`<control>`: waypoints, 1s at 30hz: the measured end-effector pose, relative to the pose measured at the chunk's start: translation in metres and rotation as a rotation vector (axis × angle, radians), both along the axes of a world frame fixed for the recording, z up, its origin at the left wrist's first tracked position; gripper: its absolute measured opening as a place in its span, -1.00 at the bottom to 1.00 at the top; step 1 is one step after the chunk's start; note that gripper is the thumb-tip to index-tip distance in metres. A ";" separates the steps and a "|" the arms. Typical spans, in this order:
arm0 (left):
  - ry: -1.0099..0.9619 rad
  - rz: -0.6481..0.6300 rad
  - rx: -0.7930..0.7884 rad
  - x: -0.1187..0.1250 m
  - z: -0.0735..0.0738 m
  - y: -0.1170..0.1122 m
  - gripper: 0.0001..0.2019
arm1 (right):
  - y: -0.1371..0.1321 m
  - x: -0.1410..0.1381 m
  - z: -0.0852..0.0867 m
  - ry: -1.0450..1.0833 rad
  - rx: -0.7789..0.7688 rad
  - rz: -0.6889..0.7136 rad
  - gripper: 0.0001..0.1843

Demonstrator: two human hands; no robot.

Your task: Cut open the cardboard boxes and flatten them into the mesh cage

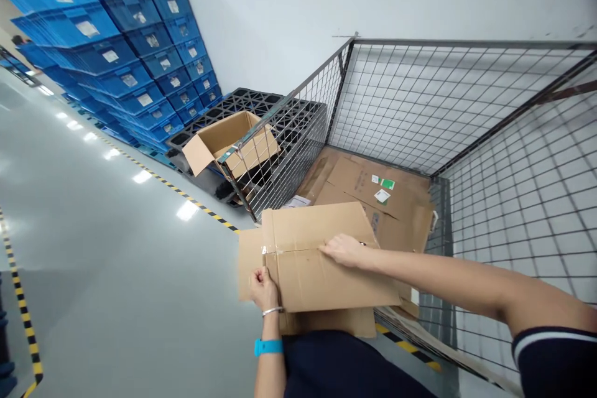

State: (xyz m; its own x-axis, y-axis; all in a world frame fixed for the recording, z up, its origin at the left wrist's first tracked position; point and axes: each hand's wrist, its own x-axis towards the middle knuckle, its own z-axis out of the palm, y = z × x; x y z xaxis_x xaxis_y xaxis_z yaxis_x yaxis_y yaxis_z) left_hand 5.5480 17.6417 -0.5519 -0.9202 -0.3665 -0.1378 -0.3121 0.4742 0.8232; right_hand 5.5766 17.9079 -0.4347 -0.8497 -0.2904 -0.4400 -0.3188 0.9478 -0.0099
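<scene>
A brown cardboard box [321,280] lies in front of me, its long flaps meeting at a seam, with clear tape at the left end. My right hand [345,251] is on the seam, fingers bent and closed at the flap's edge. At the box's left end, my left hand [263,289] is curled in a pinch just below the taped corner. Whatever it pinches is too small to make out. A blue band [269,347] and a silver bracelet are on my left wrist. Another piece of cardboard [249,261] sticks out behind the box on the left.
A wire mesh cage [396,99] stands ahead, with flattened cardboard [345,177] on its floor. Left of it, an open carton [233,143] sits by black plastic pallets [247,99]. Blue crates [140,43] are stacked along the wall. Yellow-black tape [186,202] marks the floor.
</scene>
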 end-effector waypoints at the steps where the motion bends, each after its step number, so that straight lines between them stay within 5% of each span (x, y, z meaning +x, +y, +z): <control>1: 0.004 -0.003 -0.003 -0.001 0.000 0.001 -0.76 | 0.011 0.005 -0.002 -0.012 0.009 -0.010 -0.64; 9: 0.069 -0.064 -0.039 -0.006 0.005 0.010 -0.75 | 0.064 0.035 -0.010 0.052 -0.071 -0.042 -0.70; 24: 0.013 -0.170 -0.146 -0.008 0.006 0.013 -0.82 | 0.091 0.057 -0.015 0.057 -0.056 -0.043 -0.69; 30: -0.093 -0.146 -0.250 -0.008 0.018 0.018 -0.83 | 0.076 0.064 0.006 0.072 0.009 -0.022 -0.66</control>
